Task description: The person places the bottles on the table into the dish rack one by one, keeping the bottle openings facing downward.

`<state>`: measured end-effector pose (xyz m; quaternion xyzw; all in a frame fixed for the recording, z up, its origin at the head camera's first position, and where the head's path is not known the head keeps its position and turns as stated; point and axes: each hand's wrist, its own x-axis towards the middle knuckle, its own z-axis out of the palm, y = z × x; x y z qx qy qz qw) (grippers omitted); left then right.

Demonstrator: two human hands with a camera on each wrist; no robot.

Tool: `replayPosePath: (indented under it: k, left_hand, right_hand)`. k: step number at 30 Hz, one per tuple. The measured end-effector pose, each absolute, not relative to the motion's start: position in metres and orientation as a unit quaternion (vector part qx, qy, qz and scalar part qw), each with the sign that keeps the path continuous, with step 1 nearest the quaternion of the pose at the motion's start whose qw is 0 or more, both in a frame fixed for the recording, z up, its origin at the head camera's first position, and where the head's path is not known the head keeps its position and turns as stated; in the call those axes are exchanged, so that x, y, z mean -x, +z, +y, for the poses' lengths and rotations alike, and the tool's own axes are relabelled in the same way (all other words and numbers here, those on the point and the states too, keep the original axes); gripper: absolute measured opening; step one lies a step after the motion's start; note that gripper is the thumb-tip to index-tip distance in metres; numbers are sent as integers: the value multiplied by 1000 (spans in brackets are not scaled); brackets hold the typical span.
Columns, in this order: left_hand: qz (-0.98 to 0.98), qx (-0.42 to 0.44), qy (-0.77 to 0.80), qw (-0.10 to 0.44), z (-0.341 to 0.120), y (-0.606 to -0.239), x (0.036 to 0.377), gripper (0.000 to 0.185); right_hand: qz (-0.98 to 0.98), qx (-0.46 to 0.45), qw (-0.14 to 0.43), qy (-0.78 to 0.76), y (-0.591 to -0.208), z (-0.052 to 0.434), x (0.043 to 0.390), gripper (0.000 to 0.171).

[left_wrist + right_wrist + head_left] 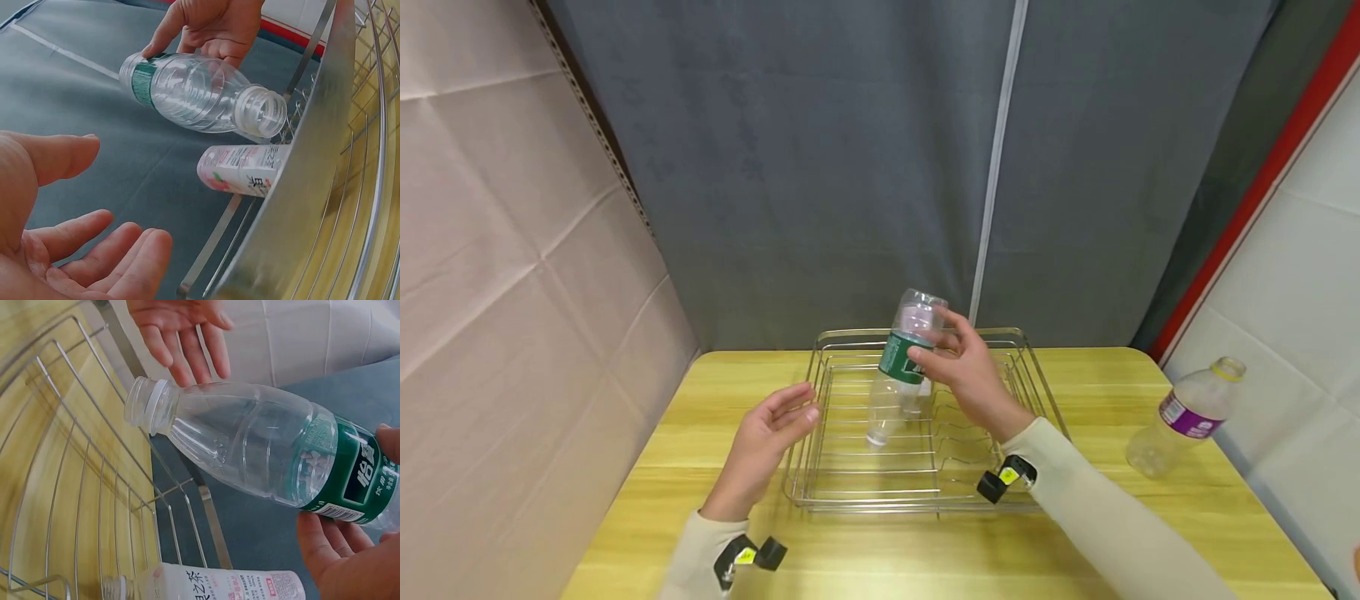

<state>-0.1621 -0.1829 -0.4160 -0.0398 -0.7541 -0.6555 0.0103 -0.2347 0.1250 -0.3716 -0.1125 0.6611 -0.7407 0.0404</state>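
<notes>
Landmark: the wire dish rack of bright metal [1039, 377], standing in the middle of the yellow wooden table [715, 392].

Held bottle: a clear, empty plastic bottle with a green label [904, 358], uncapped, is above the rack's inside, mouth down toward the rack floor, base up and tilted to the far side.

Long axis: steeply slanted, from the mouth low near the rack's middle to the base high over its far rail.

Right hand [964, 367]: fingers and thumb curled round the green-labelled end; it reaches in over the rack's near right corner.

Left hand [771, 433]: spread and relaxed, palm turned toward the bottle, holding nothing, just outside the rack's left rail.

Nearer hand: the right is on the bottle; the left is near but apart from its mouth [145, 400].

Inside the rack: a white bottle with pink print [240, 170] lies on its side beneath the held one.

Right of the rack: a clear bottle with a purple label [1183, 415] stands well apart.

Counts: three bottles, one rack, two hands.
</notes>
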Motion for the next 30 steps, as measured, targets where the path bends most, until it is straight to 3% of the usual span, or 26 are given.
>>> replayPosePath:
  k: [19, 30]
  left_hand:
    - [-742, -28, -669, 36, -205, -437, 173, 50]
    - [-761, -37, -647, 20, -204, -449, 179, 51]
  right_hand:
    - [691, 97, 46, -714, -379, 106, 273, 81]
    - [711, 73, 45, -698, -384, 93, 296, 82]
